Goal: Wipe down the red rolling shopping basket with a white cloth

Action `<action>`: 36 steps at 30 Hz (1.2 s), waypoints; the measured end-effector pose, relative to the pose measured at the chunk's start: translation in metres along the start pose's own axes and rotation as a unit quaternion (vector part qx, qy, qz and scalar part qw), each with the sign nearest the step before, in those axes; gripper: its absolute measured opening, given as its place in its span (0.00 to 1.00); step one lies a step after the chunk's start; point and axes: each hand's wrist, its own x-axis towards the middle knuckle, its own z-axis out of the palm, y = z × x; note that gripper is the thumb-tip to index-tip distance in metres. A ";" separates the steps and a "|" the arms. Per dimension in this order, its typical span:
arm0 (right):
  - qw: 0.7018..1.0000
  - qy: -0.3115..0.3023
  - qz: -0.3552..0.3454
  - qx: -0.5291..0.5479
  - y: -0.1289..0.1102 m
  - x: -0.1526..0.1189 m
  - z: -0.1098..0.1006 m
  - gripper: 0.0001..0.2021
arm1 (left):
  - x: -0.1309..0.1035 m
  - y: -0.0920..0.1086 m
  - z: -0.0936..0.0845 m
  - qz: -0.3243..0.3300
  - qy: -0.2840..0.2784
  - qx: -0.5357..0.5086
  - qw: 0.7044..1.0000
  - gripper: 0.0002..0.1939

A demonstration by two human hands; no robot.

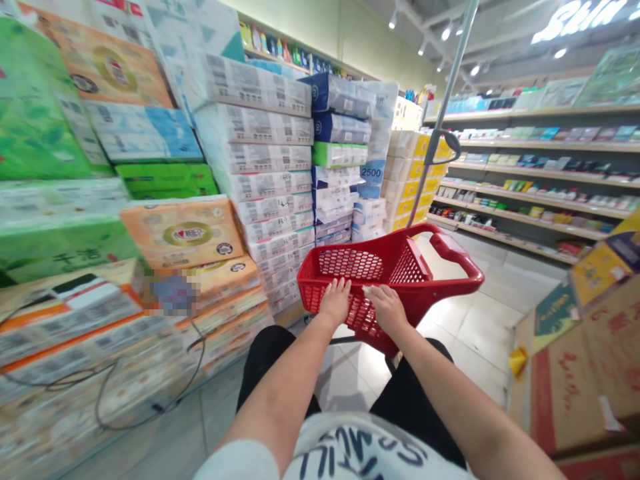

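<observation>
Red plastic makes up the cart [420, 295], which stands directly in front of both hands, its near side turned toward them. The left hand [336, 301] lies palm down with its fingertips at the near rim [357, 285]; the right hand [388, 308] is set just beside it, fingers bent toward the same edge. Both touch the cart, but whether they grip or merely rest I cannot tell, since the thumbs and pads are mostly hidden. Something pale shows at the right fingertips, too small to make out.

Holding this side well likely means keeping the two hands level and pressing evenly, so that the cart does not tip toward the person. Hooking the fingers fully over the edge would probably be safer than poking them into the mesh. The handle [463, 255] lies to the right of the right hand and would likely give firmer steering.

Beyond the cart a pole [453, 73] slants upward; I cannot tell whether it is fixed there. White packs [273, 120] rise ahead and left of the left hand, close to the cart, so sideways pushes call for care. Cartons [560, 393] stand well right of the right hand.
</observation>
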 end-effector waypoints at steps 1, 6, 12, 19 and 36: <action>1.000 0.018 0.004 0.001 0.000 0.002 -0.002 0.17 | 0.000 0.000 0.000 0.000 0.000 0.000 1.000 0.34; 1.000 0.011 -0.013 0.005 0.001 0.003 -0.003 0.17 | 0.002 -0.001 -0.002 -0.004 -0.001 -0.012 1.000 0.33; 0.999 0.038 0.002 0.004 0.005 0.009 -0.001 0.18 | 0.002 -0.002 -0.002 -0.002 -0.004 -0.021 1.000 0.33; 0.998 0.046 0.028 0.037 0.007 0.001 0.003 0.14 | 0.001 -0.002 0.000 -0.002 0.006 -0.019 1.000 0.33; 0.997 0.052 0.060 0.013 0.004 0.028 -0.017 0.16 | 0.000 -0.002 -0.004 0.002 -0.011 -0.021 1.000 0.32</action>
